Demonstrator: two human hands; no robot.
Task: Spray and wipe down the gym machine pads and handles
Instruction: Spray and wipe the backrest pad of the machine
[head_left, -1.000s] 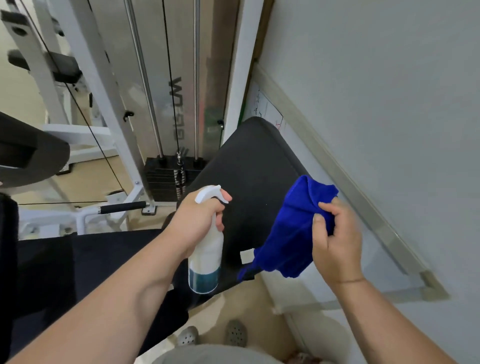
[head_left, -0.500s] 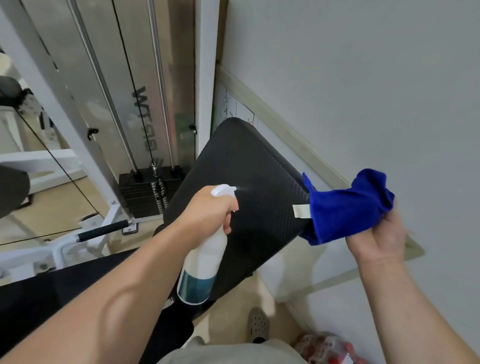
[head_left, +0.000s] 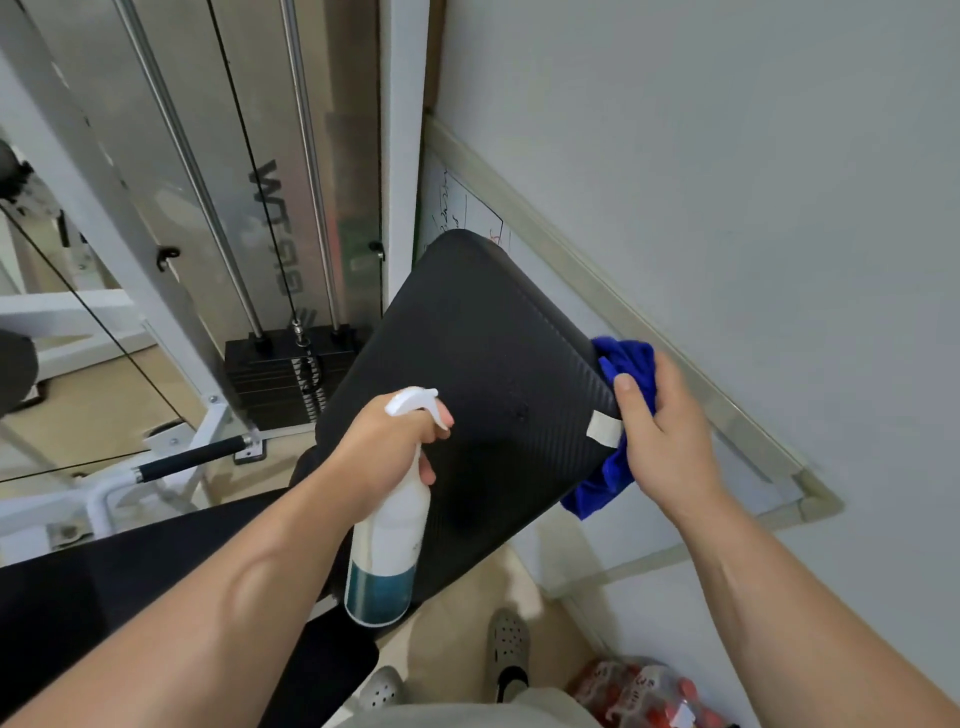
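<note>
A tilted black back pad (head_left: 478, 364) of the gym machine fills the middle of the view. My left hand (head_left: 384, 447) grips a white spray bottle (head_left: 389, 545) with blue liquid at its bottom; its nozzle points at the pad's lower part. My right hand (head_left: 665, 441) holds a blue cloth (head_left: 618, 374) bunched against the pad's right edge, beside a white tag (head_left: 602, 428). Part of the cloth hangs below the pad's edge.
A black weight stack (head_left: 275, 379) with guide rods and a cable stands behind the pad. A black-gripped handle (head_left: 192, 457) juts out at left. A whiteboard (head_left: 571, 322) leans on the wall at right. My shoes (head_left: 506, 649) and a plastic-wrapped pack (head_left: 639, 691) are on the floor.
My right hand has brought the blue cloth from out by the wall down onto the pad's right edge. My left hand still holds the bottle aimed at the pad; the mist seen earlier is gone.
</note>
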